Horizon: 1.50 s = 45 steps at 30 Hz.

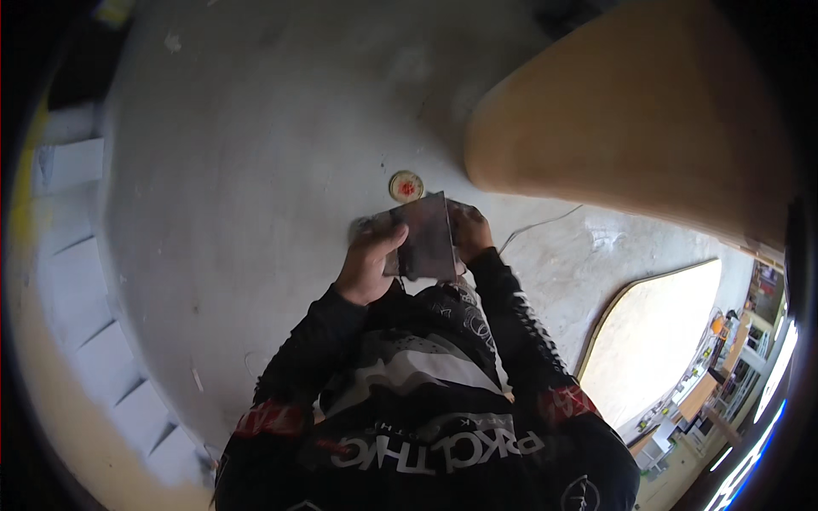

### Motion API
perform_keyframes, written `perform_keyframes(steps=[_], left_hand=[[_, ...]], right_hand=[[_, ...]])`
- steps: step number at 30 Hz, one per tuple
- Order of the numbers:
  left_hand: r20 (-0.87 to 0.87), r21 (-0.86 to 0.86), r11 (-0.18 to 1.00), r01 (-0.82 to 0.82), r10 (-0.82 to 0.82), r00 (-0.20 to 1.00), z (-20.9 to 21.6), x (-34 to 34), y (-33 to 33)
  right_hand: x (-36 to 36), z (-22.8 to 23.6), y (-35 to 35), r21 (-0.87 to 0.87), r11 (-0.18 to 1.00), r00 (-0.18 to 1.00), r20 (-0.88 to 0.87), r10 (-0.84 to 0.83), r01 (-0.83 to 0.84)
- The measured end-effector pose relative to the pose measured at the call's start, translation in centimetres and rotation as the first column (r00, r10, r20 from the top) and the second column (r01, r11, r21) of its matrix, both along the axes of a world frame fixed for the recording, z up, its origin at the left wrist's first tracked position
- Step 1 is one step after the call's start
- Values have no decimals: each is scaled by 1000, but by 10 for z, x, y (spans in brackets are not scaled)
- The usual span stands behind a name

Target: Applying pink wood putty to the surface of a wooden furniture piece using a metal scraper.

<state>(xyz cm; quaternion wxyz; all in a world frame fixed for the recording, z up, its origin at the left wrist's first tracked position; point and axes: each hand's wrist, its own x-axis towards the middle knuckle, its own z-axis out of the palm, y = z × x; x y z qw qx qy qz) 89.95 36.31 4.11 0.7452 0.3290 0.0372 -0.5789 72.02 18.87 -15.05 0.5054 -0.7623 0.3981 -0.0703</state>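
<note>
A dark brownish-grey flat sheet (426, 243), squarish and seemingly folded, is held up in front of my body. My left hand (368, 260) grips its left side, with the thumb lying across the face. At the right edge, my right hand (473, 236) is closed round it, its fingers partly hidden behind the sheet. Whether it is one folded piece or two pieces together, I cannot tell. Just beyond the sheet's top edge, a small round tin or disc (406, 186) with a red middle lies on the grey floor (256, 170).
A large tan curved-edged panel (613, 119) stands at the far right. Nearer on the right lies a pale panel with rounded corners (652, 336). White blocks or sheets (81, 281) line the left side. Cluttered shelves (750, 349) show at the right rim. A thin cord (537, 225) lies on the floor.
</note>
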Motion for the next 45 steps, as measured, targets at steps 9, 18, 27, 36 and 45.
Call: perform_keyframes(steps=[9,18,27,36,45], left_hand=[[124,171,983,-64,43,991,-29,53,37],[305,218,969,-113,42,951,-40,10,24],[467,307,938,-163,1,884,-12,-29,15],[487,206,977,-56,-53,872,12,-103,26],[342,208,970,128,-194,919,2,-186,49]], right_hand=[[20,222,86,-612,788,931,245,269,-67],[-10,160,63,-647,752,967,-248,-51,-126],[-16,172,153,-685,727,998,-8,-70,46],[-90,211,169,-697,714,987,61,147,-63],[-219,234,194,-768,597,923,20,383,-231]])
